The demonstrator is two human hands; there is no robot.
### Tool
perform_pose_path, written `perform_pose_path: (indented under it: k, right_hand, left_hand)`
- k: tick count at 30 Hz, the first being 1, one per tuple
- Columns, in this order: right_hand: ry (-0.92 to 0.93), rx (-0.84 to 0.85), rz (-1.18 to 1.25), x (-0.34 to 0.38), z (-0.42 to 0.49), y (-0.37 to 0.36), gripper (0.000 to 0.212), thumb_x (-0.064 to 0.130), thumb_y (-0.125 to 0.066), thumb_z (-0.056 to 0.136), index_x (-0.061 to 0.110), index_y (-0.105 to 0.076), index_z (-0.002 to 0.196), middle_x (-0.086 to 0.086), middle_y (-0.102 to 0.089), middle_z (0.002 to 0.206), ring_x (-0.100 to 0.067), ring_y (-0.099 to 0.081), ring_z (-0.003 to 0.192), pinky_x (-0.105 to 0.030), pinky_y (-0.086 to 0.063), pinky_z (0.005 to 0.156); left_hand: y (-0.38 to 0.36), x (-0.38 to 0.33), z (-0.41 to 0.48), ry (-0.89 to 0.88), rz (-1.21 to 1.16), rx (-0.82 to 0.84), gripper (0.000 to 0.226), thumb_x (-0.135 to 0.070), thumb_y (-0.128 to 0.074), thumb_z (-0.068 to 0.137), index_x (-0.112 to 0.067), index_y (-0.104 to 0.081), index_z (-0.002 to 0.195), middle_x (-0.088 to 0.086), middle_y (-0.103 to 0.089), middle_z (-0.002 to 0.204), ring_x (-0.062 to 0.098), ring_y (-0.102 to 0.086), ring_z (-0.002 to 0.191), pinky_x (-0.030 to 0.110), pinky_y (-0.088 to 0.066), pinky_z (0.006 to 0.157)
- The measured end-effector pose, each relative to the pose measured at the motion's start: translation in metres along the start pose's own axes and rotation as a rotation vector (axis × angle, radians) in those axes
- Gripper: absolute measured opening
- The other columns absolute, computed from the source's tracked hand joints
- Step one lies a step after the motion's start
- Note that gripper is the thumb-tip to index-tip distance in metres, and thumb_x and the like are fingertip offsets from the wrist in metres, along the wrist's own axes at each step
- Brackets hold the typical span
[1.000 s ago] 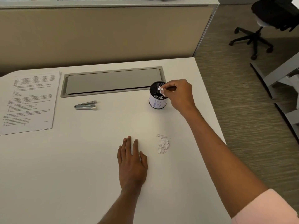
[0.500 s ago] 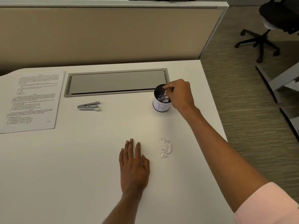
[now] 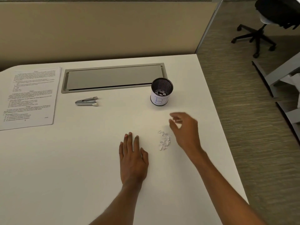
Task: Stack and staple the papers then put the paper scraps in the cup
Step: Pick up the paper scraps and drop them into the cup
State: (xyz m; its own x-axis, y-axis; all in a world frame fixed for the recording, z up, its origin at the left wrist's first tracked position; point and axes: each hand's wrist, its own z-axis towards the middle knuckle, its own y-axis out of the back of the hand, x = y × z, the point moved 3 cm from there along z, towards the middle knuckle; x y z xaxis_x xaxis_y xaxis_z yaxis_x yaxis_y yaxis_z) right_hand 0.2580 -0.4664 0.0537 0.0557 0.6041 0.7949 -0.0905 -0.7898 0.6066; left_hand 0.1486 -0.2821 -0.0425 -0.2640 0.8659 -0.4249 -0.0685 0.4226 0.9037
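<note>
Paper scraps (image 3: 164, 140) small pile on desk (image 3: 65, 159), some already in cup (image 3: 162, 91) | right hand (image 3: 185, 127) blurry, just beside pile, fingers loose and apart, empty | left hand (image 3: 133, 158) flat on desk, fingers straight

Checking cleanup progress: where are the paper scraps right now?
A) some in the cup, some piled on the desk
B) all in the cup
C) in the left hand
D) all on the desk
A: the cup holds white scraps, and a scrap pile lies on the desk by the right hand.
</note>
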Motion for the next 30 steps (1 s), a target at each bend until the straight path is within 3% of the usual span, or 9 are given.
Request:
perform_pose_path:
  k: [3, 7, 10, 17, 19, 22, 24, 27, 30]
  right_hand:
    - [-0.087, 0.139, -0.093, -0.035, -0.043, -0.016, 0.050, 0.018, -0.081, 0.088, 0.008, -0.064, 0.134, -0.008, -0.067, 0.127, -0.025, -0.066, 0.111, -0.047, -0.056, 0.099]
    - [-0.140, 0.247, -0.228, -0.052, -0.077, -0.025, 0.083, 0.031, -0.086, 0.084, 0.009, -0.044, 0.152, -0.006, -0.048, 0.143, -0.025, -0.050, 0.133, -0.040, -0.049, 0.109]
    - [-0.137, 0.250, -0.250, -0.049, -0.085, -0.032, 0.087, 0.026, -0.086, 0.084, 0.010, -0.039, 0.155, -0.006, -0.044, 0.144, -0.023, -0.050, 0.134, -0.038, -0.049, 0.110]
    - [-0.116, 0.170, -0.150, -0.038, -0.057, -0.050, 0.068, 0.004, -0.079, 0.087, 0.008, -0.050, 0.148, -0.008, -0.055, 0.131, -0.025, -0.063, 0.115, -0.043, -0.054, 0.103]
    - [-0.087, 0.157, -0.160, -0.036, -0.051, -0.050, 0.073, 0.012, -0.083, 0.086, 0.010, -0.048, 0.150, -0.006, -0.053, 0.134, -0.025, -0.060, 0.119, -0.044, -0.055, 0.102]
    - [-0.040, 0.200, -0.387, -0.037, -0.048, -0.049, 0.096, 0.041, -0.087, 0.079, 0.015, -0.036, 0.157, -0.004, -0.043, 0.147, -0.023, -0.043, 0.136, -0.038, -0.051, 0.103]
    - [-0.024, 0.228, -0.465, -0.037, -0.047, -0.051, 0.103, 0.048, -0.085, 0.078, 0.015, -0.031, 0.160, -0.005, -0.039, 0.152, -0.025, -0.037, 0.139, -0.036, -0.046, 0.108]
    - [0.010, 0.239, -0.448, -0.034, -0.045, -0.057, 0.084, 0.037, -0.081, 0.086, 0.018, -0.040, 0.156, -0.004, -0.042, 0.153, -0.024, -0.039, 0.140, -0.037, -0.052, 0.104]
    - [0.123, 0.223, -0.418, -0.028, -0.049, -0.062, 0.049, 0.011, -0.076, 0.092, 0.015, -0.061, 0.138, -0.005, -0.056, 0.140, -0.025, -0.055, 0.128, -0.041, -0.061, 0.091]
  left_hand:
    - [0.001, 0.000, 0.000, -0.008, -0.028, 0.002, 0.060, -0.024, -0.034, 0.108, -0.009, -0.028, 0.166, 0.007, -0.021, 0.178, 0.018, -0.009, 0.167, 0.038, -0.004, 0.136]
    - [-0.001, 0.000, 0.000, -0.003, -0.048, 0.017, 0.065, -0.028, -0.021, 0.108, -0.009, -0.013, 0.169, 0.005, -0.011, 0.179, 0.013, 0.000, 0.166, 0.030, 0.006, 0.134]
    - [0.000, 0.000, -0.001, -0.005, -0.052, 0.021, 0.065, -0.027, -0.022, 0.108, -0.008, -0.012, 0.169, 0.005, -0.010, 0.179, 0.014, 0.000, 0.166, 0.031, 0.005, 0.135]
    - [0.000, 0.000, -0.001, 0.001, -0.060, 0.017, 0.064, -0.022, -0.034, 0.110, -0.008, -0.014, 0.169, 0.006, -0.013, 0.179, 0.015, -0.004, 0.167, 0.034, -0.001, 0.136]
    - [0.001, 0.000, -0.001, 0.004, -0.067, 0.008, 0.064, -0.020, -0.038, 0.110, -0.007, -0.017, 0.169, 0.006, -0.015, 0.179, 0.016, -0.006, 0.167, 0.035, -0.003, 0.136]
    - [0.000, 0.001, -0.001, 0.002, -0.070, 0.009, 0.064, -0.022, -0.037, 0.109, -0.008, -0.016, 0.169, 0.005, -0.014, 0.179, 0.015, -0.005, 0.167, 0.034, -0.003, 0.136]
    - [0.000, 0.001, -0.001, -0.001, -0.067, 0.008, 0.065, -0.024, -0.035, 0.109, -0.008, -0.017, 0.169, 0.005, -0.014, 0.179, 0.015, -0.005, 0.167, 0.034, -0.003, 0.136]
    - [-0.001, 0.001, -0.002, 0.002, -0.062, 0.012, 0.065, -0.027, -0.031, 0.109, -0.009, -0.016, 0.169, 0.004, -0.013, 0.179, 0.014, -0.004, 0.167, 0.034, -0.003, 0.136]
    - [0.000, 0.000, -0.002, 0.006, -0.066, 0.016, 0.065, -0.026, -0.033, 0.110, -0.011, -0.013, 0.170, 0.003, -0.011, 0.180, 0.012, -0.002, 0.166, 0.033, -0.001, 0.135]
